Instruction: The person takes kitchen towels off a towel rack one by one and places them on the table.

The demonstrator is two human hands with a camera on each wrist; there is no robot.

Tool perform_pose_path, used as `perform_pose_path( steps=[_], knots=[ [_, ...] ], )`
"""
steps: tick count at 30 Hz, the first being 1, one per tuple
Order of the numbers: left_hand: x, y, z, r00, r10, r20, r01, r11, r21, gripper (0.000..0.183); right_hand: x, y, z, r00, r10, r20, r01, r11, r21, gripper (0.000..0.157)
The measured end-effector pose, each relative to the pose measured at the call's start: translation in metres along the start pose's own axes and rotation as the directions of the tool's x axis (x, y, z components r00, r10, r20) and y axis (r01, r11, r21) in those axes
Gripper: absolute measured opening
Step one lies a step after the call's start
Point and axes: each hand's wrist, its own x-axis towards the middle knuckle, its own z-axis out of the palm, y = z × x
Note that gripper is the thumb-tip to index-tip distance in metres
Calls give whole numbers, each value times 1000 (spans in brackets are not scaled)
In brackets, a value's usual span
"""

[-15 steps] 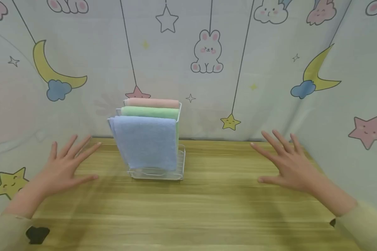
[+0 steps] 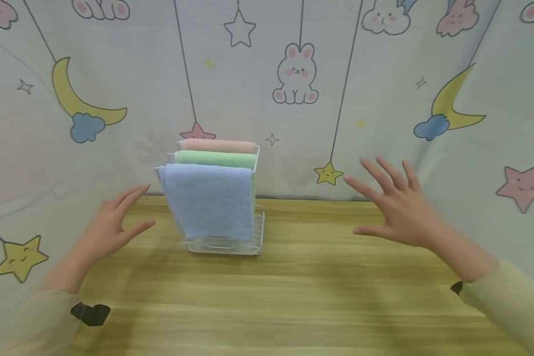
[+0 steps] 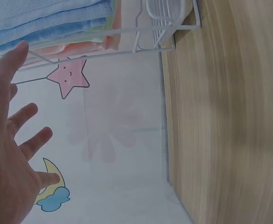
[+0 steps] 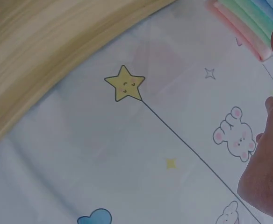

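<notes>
A white wire rack (image 2: 261,230) stands on the table left of centre, with three towels draped over its bars. In front hangs the blue towel (image 2: 209,202); behind it are a green towel (image 2: 215,158) and a pink towel (image 2: 218,145), mostly hidden. Left of the rack, my left hand (image 2: 111,225) is raised with fingers extended and thumb apart, touching nothing. My right hand (image 2: 402,212) hovers well to the right of the rack, fingers spread, holding nothing. The left wrist view shows the left thumb close beside the towels (image 3: 57,23).
The wood-grain table (image 2: 311,291) meets a printed cloth backdrop (image 2: 249,99) along its rear edge. Cloth also rises at the left and right sides. A clear tray (image 2: 224,246) sits at the rack's base.
My left hand has moved right, toward the rack, and turned with its fingers closer together. The right hand has risen and shifted slightly left. The rack and towels stay put.
</notes>
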Motion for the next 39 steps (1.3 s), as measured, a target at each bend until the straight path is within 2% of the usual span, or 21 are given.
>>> perform_pose_path(
  steps=[2, 6, 12, 15, 18, 22, 24, 27, 31, 36, 37, 39],
  knots=[
    [2, 2, 4, 1000, -29, -2, 29, 998, -58, 81, 8, 1, -5, 1000, -5, -7, 5, 1000, -1, 92],
    [5, 6, 12, 998, -49, -30, 44, 989, -143, 76, 24, 2, -12, 1000, -23, -6, 23, 1000, -13, 92],
    [10, 10, 30, 988, -27, -155, -3, 981, -194, 66, 54, -2, -18, 999, -46, -5, 46, 999, -26, 94],
    [12, 11, 39, 982, -44, -185, -6, 965, -260, 61, 68, -8, -20, 998, -59, -4, 59, 998, -20, 93],
    [13, 12, 44, 978, -102, -181, 36, 941, -335, 55, 79, -15, -22, 998, -63, -9, 63, 998, -9, 93],
    [15, 14, 51, 970, -161, -180, 59, 882, -467, 49, 90, -22, -23, 998, -60, -15, 60, 998, -16, 94],
    [15, 16, 54, 967, -175, -183, 46, 832, -553, 47, 93, -25, -23, 998, -55, -11, 55, 998, -11, 94],
    [16, 18, 57, 962, -190, -196, 9, 739, -674, 43, 97, -28, -23, 999, -49, -5, 49, 999, 7, 95],
    [18, 18, 60, 955, -215, -206, -11, 666, -746, 38, 104, -32, -23, 999, -51, -9, 51, 998, 30, 94],
    [19, 19, 60, 952, -238, -194, -13, 600, -800, 36, 117, -37, -24, 998, -67, 10, 66, 995, 80, 89],
    [19, 20, 60, 952, -242, -189, -10, 592, -806, 36, 121, -38, -24, 997, -71, 17, 69, 993, 97, 87],
    [20, 21, 59, 951, -250, -180, 6, 600, -800, 35, 127, -40, -25, 996, -81, 32, 76, 989, 130, 85]
  ],
)
